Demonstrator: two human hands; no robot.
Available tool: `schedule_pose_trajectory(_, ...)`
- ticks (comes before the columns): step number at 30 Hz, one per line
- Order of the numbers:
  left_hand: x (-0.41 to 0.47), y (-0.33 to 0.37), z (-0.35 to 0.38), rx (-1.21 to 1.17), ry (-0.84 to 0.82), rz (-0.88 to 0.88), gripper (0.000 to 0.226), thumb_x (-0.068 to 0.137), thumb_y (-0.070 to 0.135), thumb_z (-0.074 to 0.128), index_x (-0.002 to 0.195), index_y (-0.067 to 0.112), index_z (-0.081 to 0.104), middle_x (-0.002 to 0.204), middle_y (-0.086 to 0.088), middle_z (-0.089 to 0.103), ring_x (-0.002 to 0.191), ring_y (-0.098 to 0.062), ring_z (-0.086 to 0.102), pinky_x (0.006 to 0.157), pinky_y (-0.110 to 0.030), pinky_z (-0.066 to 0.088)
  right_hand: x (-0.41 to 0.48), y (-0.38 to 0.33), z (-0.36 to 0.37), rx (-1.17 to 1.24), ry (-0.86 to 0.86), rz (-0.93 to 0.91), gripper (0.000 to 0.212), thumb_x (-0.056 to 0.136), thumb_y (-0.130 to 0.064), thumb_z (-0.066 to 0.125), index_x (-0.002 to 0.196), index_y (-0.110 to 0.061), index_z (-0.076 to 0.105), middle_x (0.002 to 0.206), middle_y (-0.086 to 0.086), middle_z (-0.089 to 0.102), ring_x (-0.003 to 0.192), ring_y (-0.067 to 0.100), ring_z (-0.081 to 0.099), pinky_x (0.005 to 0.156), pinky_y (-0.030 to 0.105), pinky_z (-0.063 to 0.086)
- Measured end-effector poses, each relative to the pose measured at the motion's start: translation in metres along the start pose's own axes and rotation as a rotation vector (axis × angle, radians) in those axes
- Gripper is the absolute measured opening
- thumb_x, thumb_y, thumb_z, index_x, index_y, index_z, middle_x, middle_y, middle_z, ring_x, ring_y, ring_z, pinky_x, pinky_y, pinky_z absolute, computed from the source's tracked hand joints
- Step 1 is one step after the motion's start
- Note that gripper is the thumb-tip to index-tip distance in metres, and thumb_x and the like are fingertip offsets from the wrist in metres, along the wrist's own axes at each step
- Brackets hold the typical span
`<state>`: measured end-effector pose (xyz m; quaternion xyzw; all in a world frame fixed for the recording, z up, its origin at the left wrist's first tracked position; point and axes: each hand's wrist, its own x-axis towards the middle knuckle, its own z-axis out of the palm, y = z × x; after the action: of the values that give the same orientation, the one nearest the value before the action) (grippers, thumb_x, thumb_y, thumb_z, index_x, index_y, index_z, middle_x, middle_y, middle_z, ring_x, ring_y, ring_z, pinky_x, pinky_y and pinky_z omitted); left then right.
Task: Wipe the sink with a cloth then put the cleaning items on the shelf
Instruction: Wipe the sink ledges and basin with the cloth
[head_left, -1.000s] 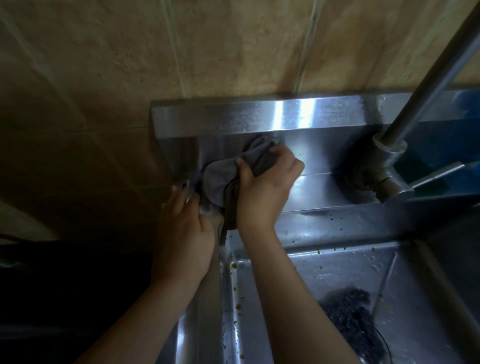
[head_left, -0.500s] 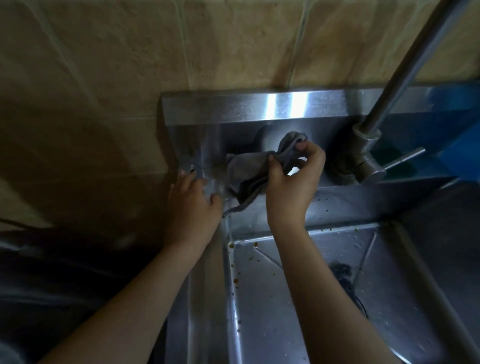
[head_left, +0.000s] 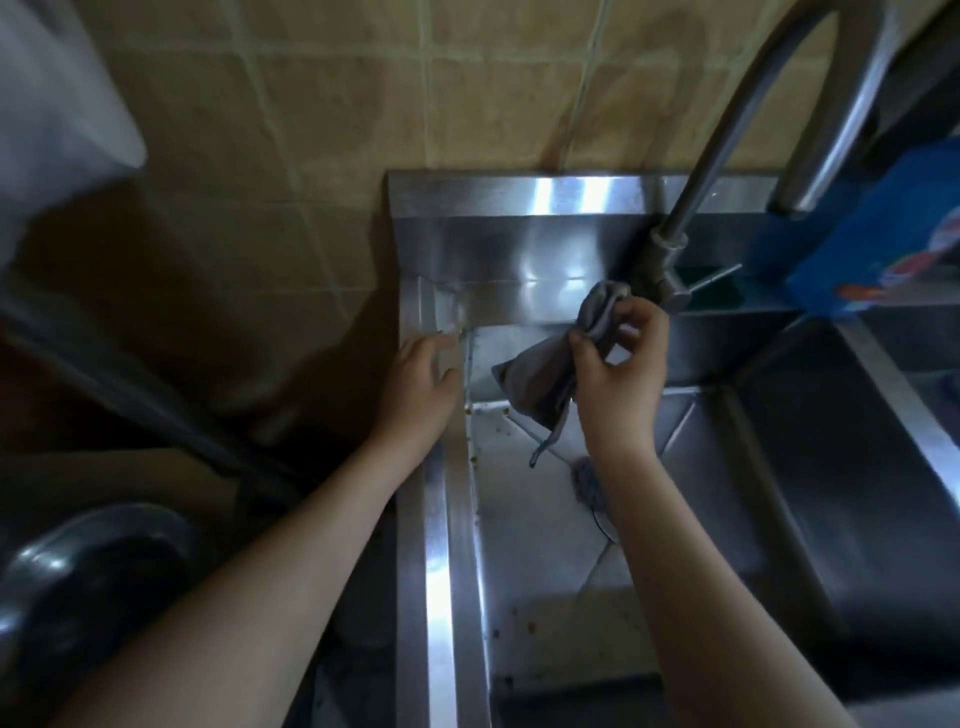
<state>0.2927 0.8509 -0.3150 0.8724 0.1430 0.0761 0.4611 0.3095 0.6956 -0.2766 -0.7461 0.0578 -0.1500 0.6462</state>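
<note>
A grey cloth (head_left: 540, 374) hangs bunched from my right hand (head_left: 621, 364), which grips its upper end just left of the faucet base (head_left: 662, 270), above the back of the basin. My left hand (head_left: 423, 384) lies flat, fingers spread, on the left rim of the stainless steel sink (head_left: 436, 545) near the back left corner. The basin floor shows brown specks along its left edge. A dark scrubber (head_left: 587, 480) lies near the drain, partly hidden by my right forearm.
The curved faucet spout (head_left: 748, 114) rises at the upper right. A blue packet (head_left: 862, 249) sits on the back ledge at right. A second basin (head_left: 857, 493) lies to the right. A metal bowl (head_left: 78, 587) sits at lower left beside a tiled wall.
My right hand has carried the cloth rightward off the back ledge, toward the faucet base. The view has pulled back and widened. My left hand has stayed on the left rim.
</note>
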Motion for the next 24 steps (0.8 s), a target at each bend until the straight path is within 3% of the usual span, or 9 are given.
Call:
schedule_pose_trajectory(3, -0.034, 0.008, -0.007, -0.063, -0.027, -0.002, 0.036, 0.085, 0.000, 0.050, 0.120, 0.008, 0.054, 0.129, -0.008, 0.050, 0.121, -0.018, 0.045, 0.089, -0.012, 0.028, -0.027, -0.016, -0.023, -0.013, -0.027, 0.007, 0.037, 0.083, 0.000, 0.062, 0.104, -0.027, 0.046, 0.106, -0.010, 0.053, 0.096, 0.001, 0.053, 0.079, 0.015, 0.051)
schedule_pose_trajectory(7, -0.070, 0.019, -0.018, -0.167, -0.069, 0.037, 0.038, 0.084, 0.001, 0.053, 0.120, 0.015, 0.053, 0.125, 0.003, 0.048, 0.117, -0.006, 0.042, 0.095, -0.016, 0.030, -0.054, -0.038, -0.056, 0.022, -0.057, -0.007, 0.036, 0.086, -0.002, 0.061, 0.102, -0.030, 0.046, 0.108, -0.011, 0.054, 0.096, -0.002, 0.053, 0.070, 0.005, 0.046)
schedule_pose_trajectory(9, -0.091, 0.020, -0.022, -0.189, -0.127, 0.067, 0.038, 0.085, 0.004, 0.053, 0.120, 0.021, 0.051, 0.124, 0.009, 0.044, 0.119, -0.004, 0.039, 0.099, -0.021, 0.030, -0.070, -0.044, -0.071, 0.028, -0.062, -0.014, 0.033, 0.086, -0.004, 0.061, 0.104, -0.027, 0.046, 0.102, -0.017, 0.053, 0.094, -0.002, 0.053, 0.070, 0.007, 0.045)
schedule_pose_trajectory(12, -0.121, 0.026, -0.031, -0.204, -0.132, 0.108, 0.039, 0.085, 0.005, 0.055, 0.115, 0.029, 0.049, 0.123, 0.008, 0.044, 0.119, -0.006, 0.040, 0.101, -0.024, 0.031, -0.093, -0.050, -0.092, 0.039, -0.044, -0.013, 0.031, 0.086, -0.004, 0.061, 0.101, -0.027, 0.048, 0.099, -0.011, 0.055, 0.089, 0.005, 0.054, 0.074, 0.016, 0.046)
schedule_pose_trajectory(15, -0.156, 0.036, -0.039, -0.221, -0.103, 0.088, 0.038, 0.086, 0.005, 0.056, 0.111, 0.032, 0.047, 0.122, 0.009, 0.046, 0.114, -0.004, 0.041, 0.094, -0.022, 0.033, -0.117, -0.053, -0.116, 0.098, -0.070, 0.004, 0.032, 0.088, -0.004, 0.060, 0.095, -0.034, 0.049, 0.096, -0.008, 0.058, 0.086, 0.007, 0.056, 0.069, 0.012, 0.046)
schedule_pose_trajectory(20, -0.220, 0.045, -0.042, -0.268, -0.045, 0.014, 0.031, 0.089, 0.009, 0.056, 0.115, 0.025, 0.050, 0.120, 0.008, 0.049, 0.110, 0.000, 0.043, 0.082, -0.001, 0.030, -0.155, -0.044, -0.155, 0.175, -0.109, 0.078, 0.032, 0.089, -0.005, 0.059, 0.097, -0.036, 0.051, 0.100, 0.003, 0.061, 0.089, 0.014, 0.059, 0.072, 0.020, 0.049)
schedule_pose_trajectory(24, -0.280, 0.049, -0.036, -0.266, -0.036, -0.021, 0.029, 0.090, 0.012, 0.054, 0.113, 0.029, 0.048, 0.124, 0.006, 0.050, 0.116, -0.007, 0.045, 0.094, -0.020, 0.034, -0.190, -0.045, -0.183, 0.153, -0.207, 0.097, 0.033, 0.090, -0.004, 0.057, 0.095, -0.036, 0.051, 0.097, -0.002, 0.060, 0.090, 0.013, 0.058, 0.072, 0.018, 0.048)
